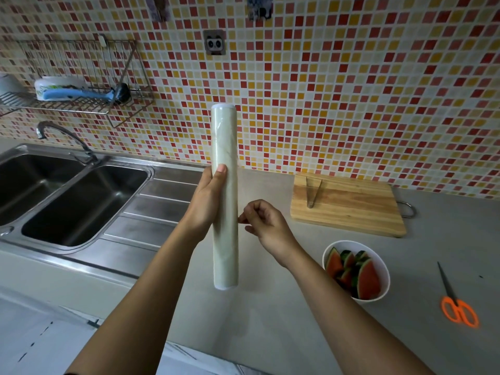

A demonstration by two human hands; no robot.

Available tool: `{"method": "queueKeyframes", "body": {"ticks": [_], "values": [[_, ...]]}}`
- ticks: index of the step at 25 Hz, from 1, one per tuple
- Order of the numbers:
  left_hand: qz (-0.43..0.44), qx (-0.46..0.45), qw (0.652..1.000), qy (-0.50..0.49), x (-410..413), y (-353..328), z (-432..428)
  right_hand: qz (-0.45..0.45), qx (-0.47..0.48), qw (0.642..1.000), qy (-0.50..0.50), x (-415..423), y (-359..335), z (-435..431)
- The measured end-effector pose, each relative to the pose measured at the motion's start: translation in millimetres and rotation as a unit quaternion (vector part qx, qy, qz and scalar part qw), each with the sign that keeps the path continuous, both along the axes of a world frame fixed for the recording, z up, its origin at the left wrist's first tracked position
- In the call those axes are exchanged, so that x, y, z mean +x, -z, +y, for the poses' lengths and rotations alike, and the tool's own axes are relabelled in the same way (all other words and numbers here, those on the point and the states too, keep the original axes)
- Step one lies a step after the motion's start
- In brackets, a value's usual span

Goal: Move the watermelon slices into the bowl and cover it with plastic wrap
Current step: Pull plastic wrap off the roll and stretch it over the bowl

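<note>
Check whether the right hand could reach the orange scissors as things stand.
Probably yes: the scissors lie uncovered on the counter, right of the bowl; but the right hand is pinching at the plastic wrap roll.

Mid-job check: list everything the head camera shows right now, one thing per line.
plastic wrap roll: one, pale, held upright above counter
bowl: one, white, counter right
watermelon slices: several, red and green, inside bowl
cutting board: one, wooden, behind bowl
tongs: one, greyish, on cutting board
scissors: one, orange handles, right of bowl
sink: one, steel, two basins, left
wire rack: one, metal, wall upper left
left hand: grips roll's middle
right hand: pinches at roll's right edge
</note>
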State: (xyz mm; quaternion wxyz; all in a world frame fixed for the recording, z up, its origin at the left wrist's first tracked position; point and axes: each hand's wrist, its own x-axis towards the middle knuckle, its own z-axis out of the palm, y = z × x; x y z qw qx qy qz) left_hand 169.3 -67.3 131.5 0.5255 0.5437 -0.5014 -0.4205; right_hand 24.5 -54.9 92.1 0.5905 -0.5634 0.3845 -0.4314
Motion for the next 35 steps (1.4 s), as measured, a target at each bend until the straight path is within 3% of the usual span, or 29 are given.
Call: {"method": "queueKeyframes", "body": {"ticks": [6, 14, 21, 27, 35], "values": [[0.103, 0.049, 0.993, -0.004, 0.1, 0.8, -5.0, -0.087, 0.021, 0.996, -0.025, -7.9, 6.4, -1.1], [0.196, 0.065, 0.978, -0.001, 2.3, -4.1, -5.5, -0.058, -0.026, 0.998, -0.022, -5.0, 5.1, -2.3], [0.166, 0.044, 0.985, -0.015, -0.2, -13.4, -5.4, 0.044, -0.069, 0.997, -0.001, 3.1, 5.6, -0.4], [0.126, 0.019, 0.992, -0.024, -3.5, -20.0, -5.9, -0.008, -0.050, 0.999, -0.014, -2.1, 0.5, 0.2], [0.153, 0.049, 0.987, -0.028, -5.7, -22.4, -7.0, -0.052, -0.052, 0.996, -0.058, -11.0, -4.5, 1.1]]}}
